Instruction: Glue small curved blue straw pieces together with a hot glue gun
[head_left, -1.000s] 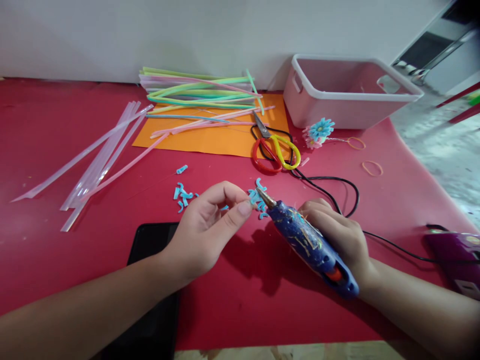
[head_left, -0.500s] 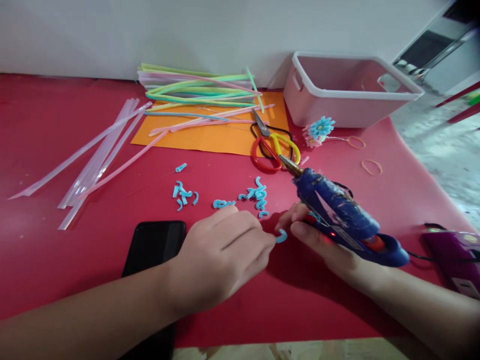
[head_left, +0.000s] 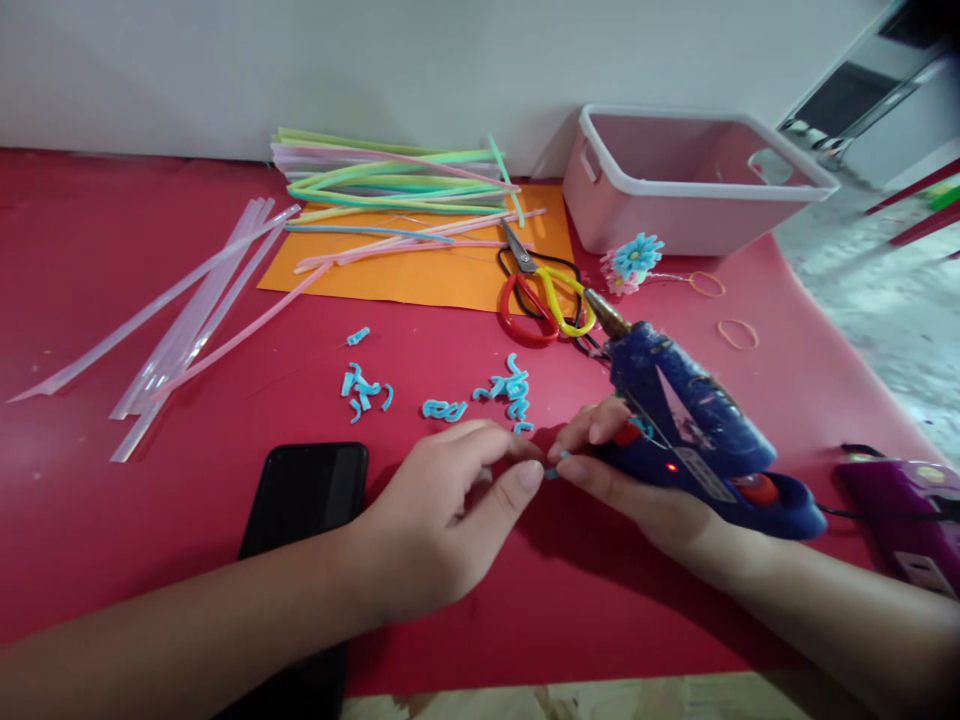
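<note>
My right hand (head_left: 634, 490) grips a blue glue gun (head_left: 690, 425) with its nozzle pointing up and away towards the scissors (head_left: 544, 295). My left hand (head_left: 450, 520) pinches a small curled blue straw piece (head_left: 553, 470) between thumb and fingers. The fingertips of both hands meet at that piece, just above the red table (head_left: 112, 520). Several more curled blue straw pieces (head_left: 442, 395) lie scattered on the table just beyond my hands.
A black phone (head_left: 304, 500) lies under my left forearm. Long clear and coloured straws (head_left: 390, 185) and an orange paper sheet (head_left: 420, 275) lie at the back. A white bin (head_left: 690, 180), a blue paper flower (head_left: 634, 258), rubber bands (head_left: 739, 333) and a purple device (head_left: 911, 510) are to the right.
The glue gun swung from pointing down at the blue pieces to nozzle-up. My left hand drew nearer with one blue piece, and both hands' fingertips now meet on it.
</note>
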